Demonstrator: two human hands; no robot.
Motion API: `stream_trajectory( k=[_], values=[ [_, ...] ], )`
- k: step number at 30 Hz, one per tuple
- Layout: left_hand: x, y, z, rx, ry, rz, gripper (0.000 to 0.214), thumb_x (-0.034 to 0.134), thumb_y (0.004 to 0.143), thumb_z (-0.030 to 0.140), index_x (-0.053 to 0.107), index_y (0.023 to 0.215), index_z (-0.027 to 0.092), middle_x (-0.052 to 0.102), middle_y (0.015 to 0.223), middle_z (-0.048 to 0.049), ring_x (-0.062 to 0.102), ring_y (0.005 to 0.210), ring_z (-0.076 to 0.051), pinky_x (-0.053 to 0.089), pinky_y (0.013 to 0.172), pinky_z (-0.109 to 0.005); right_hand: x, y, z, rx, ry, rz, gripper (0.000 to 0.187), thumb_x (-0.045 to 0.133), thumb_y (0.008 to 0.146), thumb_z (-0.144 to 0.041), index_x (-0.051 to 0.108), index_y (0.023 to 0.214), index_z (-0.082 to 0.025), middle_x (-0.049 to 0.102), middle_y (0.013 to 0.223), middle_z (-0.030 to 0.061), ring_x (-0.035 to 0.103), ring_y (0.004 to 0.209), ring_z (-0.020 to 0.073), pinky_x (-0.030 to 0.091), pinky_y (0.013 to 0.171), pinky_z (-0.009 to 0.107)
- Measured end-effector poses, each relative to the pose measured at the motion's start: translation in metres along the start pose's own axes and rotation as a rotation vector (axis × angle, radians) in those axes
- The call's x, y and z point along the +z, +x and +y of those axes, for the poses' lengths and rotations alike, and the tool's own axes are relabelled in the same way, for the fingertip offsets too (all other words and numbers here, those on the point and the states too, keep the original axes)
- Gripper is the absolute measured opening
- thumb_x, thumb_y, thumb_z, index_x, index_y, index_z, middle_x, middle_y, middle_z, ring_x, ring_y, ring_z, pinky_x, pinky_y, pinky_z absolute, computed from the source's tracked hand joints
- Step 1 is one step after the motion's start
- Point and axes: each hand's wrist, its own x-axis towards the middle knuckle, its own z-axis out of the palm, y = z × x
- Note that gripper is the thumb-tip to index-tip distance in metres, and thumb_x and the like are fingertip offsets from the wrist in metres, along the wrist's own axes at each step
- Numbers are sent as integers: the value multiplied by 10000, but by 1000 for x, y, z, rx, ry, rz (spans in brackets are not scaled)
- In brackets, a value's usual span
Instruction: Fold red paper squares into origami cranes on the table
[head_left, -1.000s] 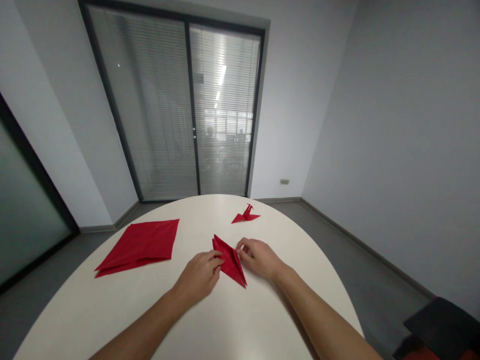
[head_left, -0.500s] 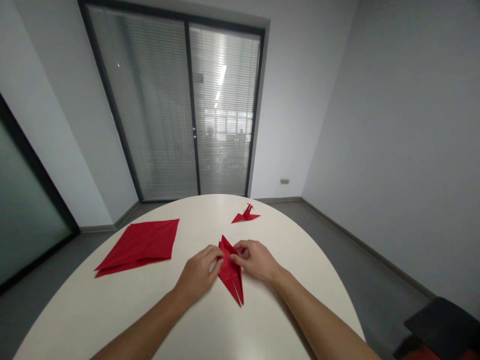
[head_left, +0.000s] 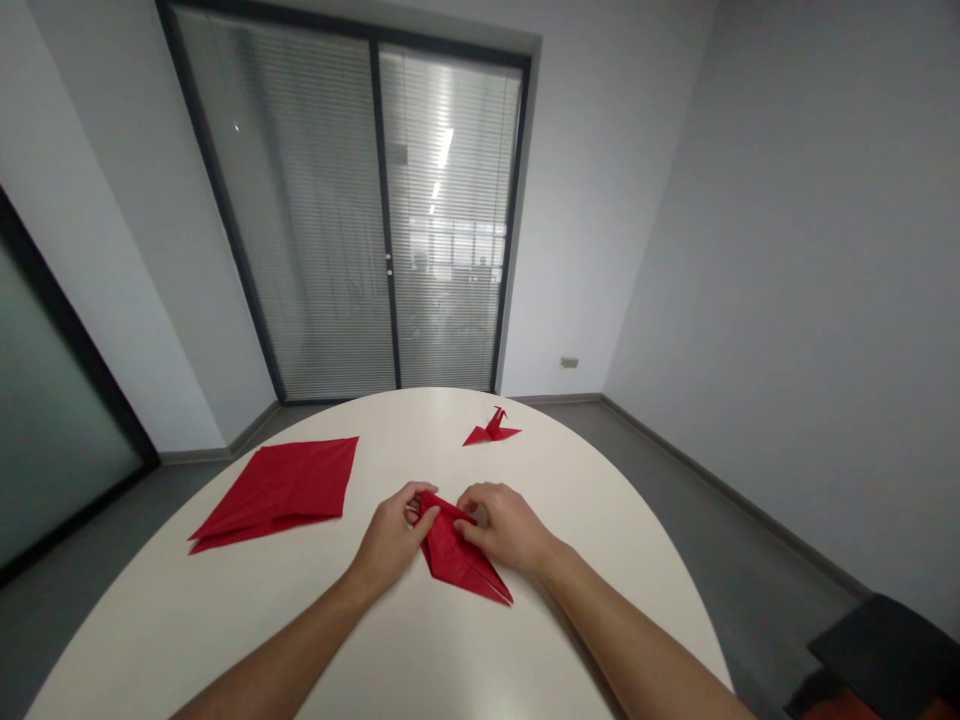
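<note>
A partly folded red paper piece (head_left: pixel 457 558) lies on the white oval table (head_left: pixel 420 650), its long point aimed toward the near right. My left hand (head_left: pixel 391 538) pinches its far left corner with fingers curled. My right hand (head_left: pixel 505 524) pinches the far edge beside it, fingers also closed on the paper. Both hands rest on the tabletop, almost touching each other over the piece.
A stack of flat red paper sheets (head_left: pixel 281 487) lies at the left of the table. A finished red paper crane (head_left: pixel 491 430) stands near the far edge. Glass doors with blinds (head_left: pixel 375 220) are behind the table. A dark chair (head_left: pixel 885 655) shows at the lower right.
The folded piece has turned under my hands: its long point swung from pointing at me to pointing near right. Both hands shifted slightly left and closed in on its far end.
</note>
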Motion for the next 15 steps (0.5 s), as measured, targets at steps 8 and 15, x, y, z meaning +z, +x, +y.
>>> stream_trajectory(
  k=[8,15],
  values=[
    [-1,1,0,-1,67,51,110,591,807,295,644,808,198,681,728,3,633,656,-174,501,637,-284,3,-1,-5,39,-13,0,131,638,793,-149,656,891,-234,696,822,-9,593,716,153,376,668,252],
    [-2,6,-9,-20,-2,85,160,546,788,282,671,831,193,742,850,-43,695,812,-211,541,779,-346,4,-1,-3,-3,31,-21,193,516,958,-300,680,899,-215,702,854,28,616,769,168,417,714,269]
  ],
)
